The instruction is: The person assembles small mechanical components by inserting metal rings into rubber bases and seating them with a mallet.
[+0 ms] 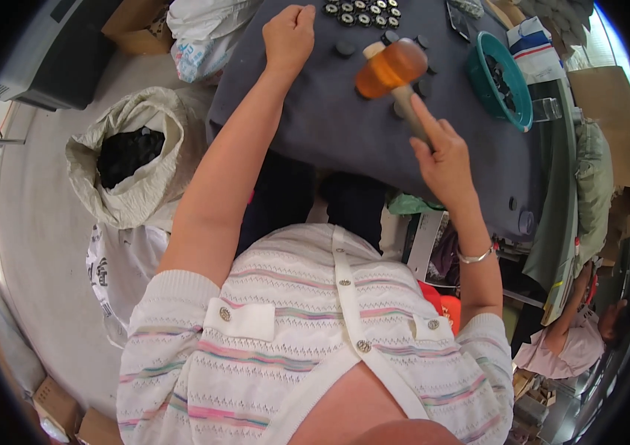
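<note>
My right hand (443, 158) grips the handle of a mallet with a translucent orange head (391, 68), held over a table covered in dark grey cloth (345, 119). My left hand (289, 35) is closed into a fist and rests on the cloth near the far edge; I cannot see anything in it. Several small round black discs (345, 49) lie loose on the cloth around the mallet head. A group of round black-and-white parts (361, 12) is lined up in rows at the far edge.
A teal basket (494, 81) holding dark parts stands on the table to the right. On the floor to the left sits an open white sack (133, 159) filled with black pieces. Another person (578, 330) sits at the lower right. Cardboard boxes (137, 26) lie at the far left.
</note>
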`<state>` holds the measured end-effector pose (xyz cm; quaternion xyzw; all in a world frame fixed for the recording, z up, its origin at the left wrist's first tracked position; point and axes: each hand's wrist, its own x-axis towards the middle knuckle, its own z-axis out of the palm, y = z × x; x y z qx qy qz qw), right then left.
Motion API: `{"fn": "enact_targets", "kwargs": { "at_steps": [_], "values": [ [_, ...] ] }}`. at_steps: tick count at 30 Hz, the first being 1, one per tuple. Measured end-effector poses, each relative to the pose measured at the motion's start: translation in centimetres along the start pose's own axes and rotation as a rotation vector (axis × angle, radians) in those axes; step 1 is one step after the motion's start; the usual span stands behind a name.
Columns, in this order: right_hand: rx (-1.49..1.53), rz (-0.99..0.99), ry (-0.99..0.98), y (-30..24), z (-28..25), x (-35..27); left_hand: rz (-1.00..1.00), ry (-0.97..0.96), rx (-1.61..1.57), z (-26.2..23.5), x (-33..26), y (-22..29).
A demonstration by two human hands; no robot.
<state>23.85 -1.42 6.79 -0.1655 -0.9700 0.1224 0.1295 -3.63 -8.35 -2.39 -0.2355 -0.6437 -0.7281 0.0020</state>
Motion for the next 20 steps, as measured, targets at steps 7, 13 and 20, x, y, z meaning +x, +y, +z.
{"fn": "enact_targets", "kwargs": {
  "at_steps": [7,13,20],
  "values": [
    [-0.042,-0.083,0.068,0.7,0.5,0.7,-0.047,0.038,0.008,0.1,0.7,-0.1],
    [0.124,-0.078,0.190,1.4,-1.5,3.7,0.084,0.085,0.108,0.4,1.3,-2.7],
    [-0.173,0.078,0.039,3.6,2.5,5.3,0.082,0.104,0.092,0.5,1.6,-2.2]
  ]
}}
